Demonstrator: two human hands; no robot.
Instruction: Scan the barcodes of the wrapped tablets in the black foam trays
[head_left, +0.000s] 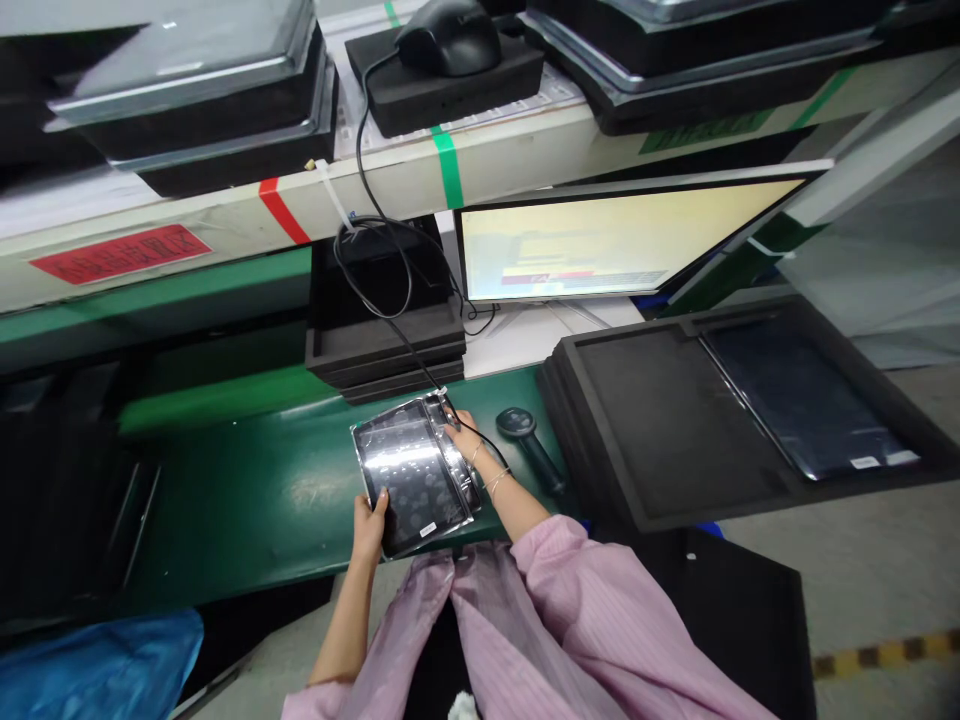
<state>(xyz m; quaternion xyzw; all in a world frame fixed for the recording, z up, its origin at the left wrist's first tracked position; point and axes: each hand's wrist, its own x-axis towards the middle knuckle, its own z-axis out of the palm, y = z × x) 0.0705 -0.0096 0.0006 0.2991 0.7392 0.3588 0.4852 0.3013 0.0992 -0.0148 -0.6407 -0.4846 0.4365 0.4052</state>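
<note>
A flat black panel (409, 470) in a clear plastic sleeve, with a small white label near its lower edge, is held above the green bench top. My left hand (370, 520) grips its left edge, thumb on the front face. At the upper right edge, my right hand (465, 440) is closed on it, fingers partly hidden behind. A black handheld scanner (529, 445) lies on the bench just right of my right hand. Beyond it, a similar bagged panel (802, 400) rests in the right part of a black foam tray (652, 420).
Behind the bench stand stacked black trays (386, 345) with a looped cable (409, 290) over them, and a lit monitor (622, 240). A shelf (240, 215) overhead carries a black mouse (450, 40) on a foam block. Dark trays (60, 480) stand at the left; a blue bag (97, 665) is below.
</note>
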